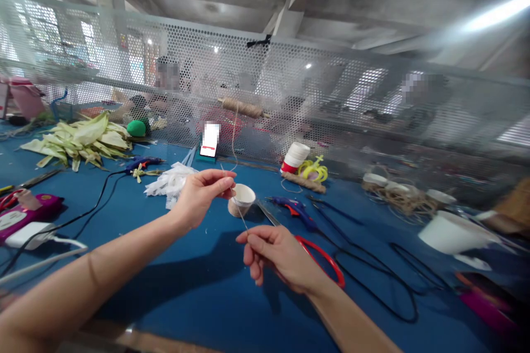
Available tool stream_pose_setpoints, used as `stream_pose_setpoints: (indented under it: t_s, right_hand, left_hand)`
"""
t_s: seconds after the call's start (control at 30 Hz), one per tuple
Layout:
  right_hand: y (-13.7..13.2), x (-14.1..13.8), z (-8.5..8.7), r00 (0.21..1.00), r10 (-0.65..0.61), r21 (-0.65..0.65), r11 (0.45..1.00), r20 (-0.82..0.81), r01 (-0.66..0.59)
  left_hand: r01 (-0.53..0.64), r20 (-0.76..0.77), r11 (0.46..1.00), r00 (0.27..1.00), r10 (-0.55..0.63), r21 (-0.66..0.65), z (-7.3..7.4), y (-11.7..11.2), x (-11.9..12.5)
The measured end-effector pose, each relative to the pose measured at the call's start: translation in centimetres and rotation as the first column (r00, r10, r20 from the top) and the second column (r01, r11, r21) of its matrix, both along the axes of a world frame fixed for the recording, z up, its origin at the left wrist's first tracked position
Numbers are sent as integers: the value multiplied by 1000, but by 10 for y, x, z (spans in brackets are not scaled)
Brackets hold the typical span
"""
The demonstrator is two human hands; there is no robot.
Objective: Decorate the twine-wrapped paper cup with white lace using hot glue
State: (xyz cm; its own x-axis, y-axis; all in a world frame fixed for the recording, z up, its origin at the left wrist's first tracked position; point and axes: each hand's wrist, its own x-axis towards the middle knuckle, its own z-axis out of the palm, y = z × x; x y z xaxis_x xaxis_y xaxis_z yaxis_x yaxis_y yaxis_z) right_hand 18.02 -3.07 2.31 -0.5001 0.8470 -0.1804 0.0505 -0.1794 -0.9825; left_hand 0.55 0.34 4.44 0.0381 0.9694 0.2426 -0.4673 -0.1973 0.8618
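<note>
Both forearms reach in from the near edge of the blue tabletop (pixel 199 287), bare. Left hand (pixel 202 194) raised above the middle of the tabletop, thumb and forefinger pressed together on a thin twine strand (pixel 239 210). Right hand (pixel 278 256) lower and nearer, fingers curled, thumb and forefinger pinching the same strand at its lower end. Strand taut between the two hands; above the left hand it climbs to a twine spool (pixel 240 107) mounted on the perforated mesh screen (pixel 331 105) along the far edge.

Small white paper cup (pixel 242 199) tipped on its side just behind the hands, jute wound at its base. Red-handled scissors (pixel 321 256) lie partly under the right hand, blades pointing toward the cup. Blue glue gun (pixel 296 210) just beyond, its black cord (pixel 385 281) looping toward the right edge.

Far left corner: heap of pale green husk leaves (pixel 80 140). Crumpled white lace (pixel 171 182) near the left wrist. Left edge: pink device (pixel 25 215) and white adapter (pixel 27 234). Toward the far edge, stacked white cups (pixel 295 157) with a yellow ribbon (pixel 314 170) beside. Right side blurred; a larger white cup (pixel 451 231) there.
</note>
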Motion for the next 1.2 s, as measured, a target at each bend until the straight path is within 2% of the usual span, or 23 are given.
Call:
stream_pose_setpoints:
  t_s: [0.2, 0.53, 0.7, 0.83, 0.97, 1.07, 1.2]
  right_hand:
    - [5, 3, -3, 996, 47, -108, 993, -72, -55]
    - [8, 4, -6, 991, 35, -183, 981, -126, -58]
    - [8, 3, -7, 996, 0, -151, 988, -89, -13]
    - [10, 1, -9, 999, -21, -130, 991, -43, 16]
    - [13, -1, -13, 1000, 8, -108, 994, 11, -7]
    - [13, 0, -18, 998, 35, -46, 998, 55, -32]
    - [7, 4, -19, 995, 73, -5, 997, 70, -73]
  left_hand:
    - [12, 17, 1000, 1000, -12, -8, 2, -2, 1]
    - [32, 22, 999, 999, -32, 8, 3, 0, 2]
    - [23, 22, 1000, 1000, -23, 16, 0, 3, 3]
    - [33, -6, 999, 999, -33, -1, -9, 10, 0]
    - [62, -21, 997, 998, -63, -49, -18, 15, -4]
    - [126, -35, 990, 991, -128, -62, -21, 15, -3]
    - [286, 42, 955, 958, -284, -79, -22, 11, 0]
